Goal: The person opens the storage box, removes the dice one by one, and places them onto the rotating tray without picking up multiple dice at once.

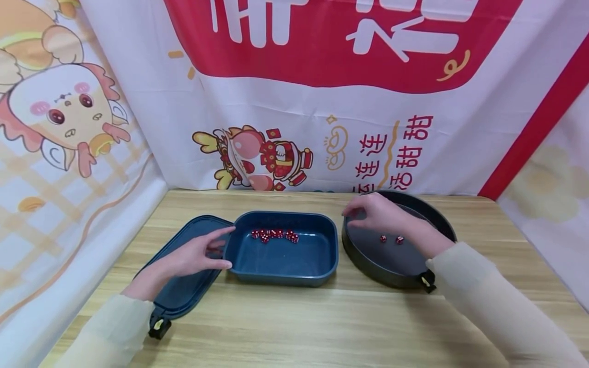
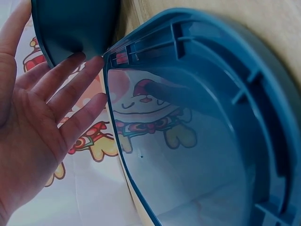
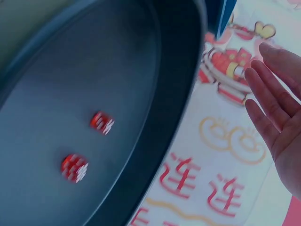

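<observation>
Both hands open: left hand (image 1: 195, 255), right hand (image 1: 382, 214), fingers extended.

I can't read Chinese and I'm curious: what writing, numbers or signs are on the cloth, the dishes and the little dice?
"连连" and "甜甜": red characters on the backdrop cloth, reading downward.
"活": red, at the foot of the second column, only partly certain.
"连 连": the same characters in the right wrist view.
Big white characters on the red banner: cut off by the top edge, unreadable.
Red dice in the blue tray, dice in the round pan: white pips too small to count.
Lid: no writing.
</observation>
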The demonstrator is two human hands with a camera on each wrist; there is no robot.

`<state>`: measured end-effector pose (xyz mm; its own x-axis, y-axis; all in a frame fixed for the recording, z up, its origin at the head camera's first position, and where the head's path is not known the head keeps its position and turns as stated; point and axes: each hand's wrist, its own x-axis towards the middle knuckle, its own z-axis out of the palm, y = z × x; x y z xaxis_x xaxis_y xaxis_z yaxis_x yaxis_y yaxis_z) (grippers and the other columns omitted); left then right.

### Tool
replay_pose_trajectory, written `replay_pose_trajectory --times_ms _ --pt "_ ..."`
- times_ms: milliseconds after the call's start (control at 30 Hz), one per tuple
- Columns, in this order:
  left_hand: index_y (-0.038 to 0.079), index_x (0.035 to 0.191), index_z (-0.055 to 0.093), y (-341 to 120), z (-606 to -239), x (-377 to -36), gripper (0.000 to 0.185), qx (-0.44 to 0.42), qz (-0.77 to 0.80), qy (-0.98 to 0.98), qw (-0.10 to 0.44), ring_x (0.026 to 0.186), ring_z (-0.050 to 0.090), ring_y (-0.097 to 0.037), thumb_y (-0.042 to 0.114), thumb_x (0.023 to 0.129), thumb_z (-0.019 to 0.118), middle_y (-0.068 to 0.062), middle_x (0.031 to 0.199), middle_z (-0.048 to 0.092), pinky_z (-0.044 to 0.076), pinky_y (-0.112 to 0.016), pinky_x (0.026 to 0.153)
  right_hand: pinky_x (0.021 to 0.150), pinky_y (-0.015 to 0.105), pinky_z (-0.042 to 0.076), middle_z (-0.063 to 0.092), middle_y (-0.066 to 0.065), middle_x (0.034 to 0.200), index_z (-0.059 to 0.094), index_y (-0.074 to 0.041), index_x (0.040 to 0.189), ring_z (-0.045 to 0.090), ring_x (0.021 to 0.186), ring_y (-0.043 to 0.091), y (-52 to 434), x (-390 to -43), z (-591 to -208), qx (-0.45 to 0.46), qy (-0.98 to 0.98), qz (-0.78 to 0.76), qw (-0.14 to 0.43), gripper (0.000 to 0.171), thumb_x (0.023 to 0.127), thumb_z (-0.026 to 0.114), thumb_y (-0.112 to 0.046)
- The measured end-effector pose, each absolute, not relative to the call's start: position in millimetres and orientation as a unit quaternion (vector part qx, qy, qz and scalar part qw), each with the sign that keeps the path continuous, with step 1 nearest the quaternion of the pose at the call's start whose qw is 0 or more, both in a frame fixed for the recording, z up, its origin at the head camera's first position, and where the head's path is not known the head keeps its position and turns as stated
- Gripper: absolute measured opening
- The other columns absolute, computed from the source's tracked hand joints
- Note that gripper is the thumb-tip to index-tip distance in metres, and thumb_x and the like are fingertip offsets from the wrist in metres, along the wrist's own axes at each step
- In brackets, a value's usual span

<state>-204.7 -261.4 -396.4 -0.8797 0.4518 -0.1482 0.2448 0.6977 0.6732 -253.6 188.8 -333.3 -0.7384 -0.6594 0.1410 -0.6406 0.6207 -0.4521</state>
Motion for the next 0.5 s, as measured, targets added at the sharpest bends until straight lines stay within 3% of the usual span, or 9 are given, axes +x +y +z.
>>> replay_pose_trajectory --times_ms 333,500 --pt "0.017 0.154 0.027 -260 -393 -204 0.084 0.193 0.339 0.908 0.155 0.122 0.052 -0.042 0.037 0.087 0.074 -0.030 0.140 0.045 0.046 -0.054 0.094 0.085 0.042 0.053 0.069 0.010 0.106 0.072 -0.007 0.108 0.063 0.095 0.020 149 -257 -337 -0.396 0.880 -0.258 0.046 0.023 0.086 0.076 -0.011" --pt "0.016 0.154 0.027 -261 -392 -204 0.084 0.198 0.343 0.905 0.154 0.122 0.051 -0.042 0.034 0.087 0.074 -0.032 0.139 0.045 0.046 -0.055 0.094 0.086 0.037 0.053 0.068 0.009 0.109 0.071 -0.008 0.111 0.063 0.097 0.020 130 -260 -344 -0.396 0.884 -0.242 0.062 0.025 0.087 0.075 -0.012"
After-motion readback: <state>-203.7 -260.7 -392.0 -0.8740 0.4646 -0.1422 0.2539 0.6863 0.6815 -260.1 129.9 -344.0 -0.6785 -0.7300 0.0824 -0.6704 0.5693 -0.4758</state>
